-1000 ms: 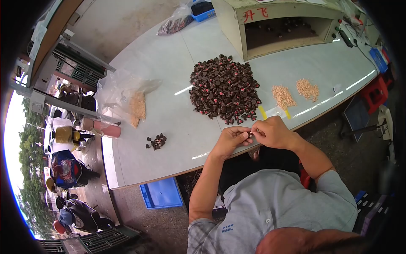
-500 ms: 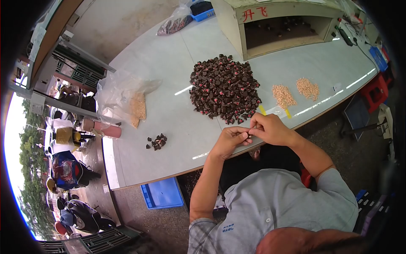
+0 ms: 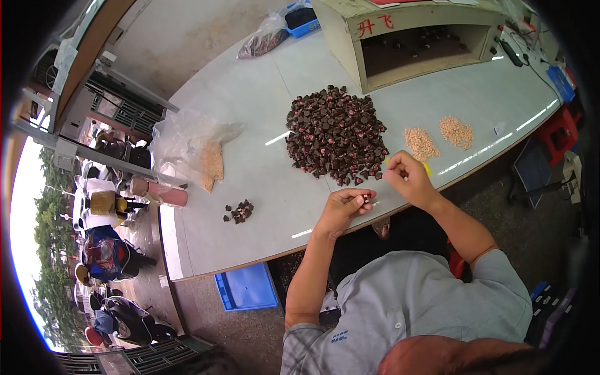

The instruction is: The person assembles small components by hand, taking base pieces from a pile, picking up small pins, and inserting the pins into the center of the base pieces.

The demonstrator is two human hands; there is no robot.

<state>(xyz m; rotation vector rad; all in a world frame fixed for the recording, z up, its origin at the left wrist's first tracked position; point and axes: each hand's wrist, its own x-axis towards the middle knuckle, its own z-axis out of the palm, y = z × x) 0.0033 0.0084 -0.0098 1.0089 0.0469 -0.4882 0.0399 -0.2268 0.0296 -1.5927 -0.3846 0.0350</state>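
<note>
Piece (image 3: 367, 199), small and dark, sat near mid-frame, pinched in the left hand (image 3: 340, 211), presumably to steady it. Right hand (image 3: 409, 178) hung just apart, curled; any grip could not be made out. Pellets (image 3: 422, 145) lay right of the dark heap (image 3: 337, 134), likely for easy reach.

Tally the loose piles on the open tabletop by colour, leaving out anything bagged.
Dark piles: 2 (the big heap and the small cluster)
Pale piles: 2 (the nearer one and the farther one)
Total: 4
</note>
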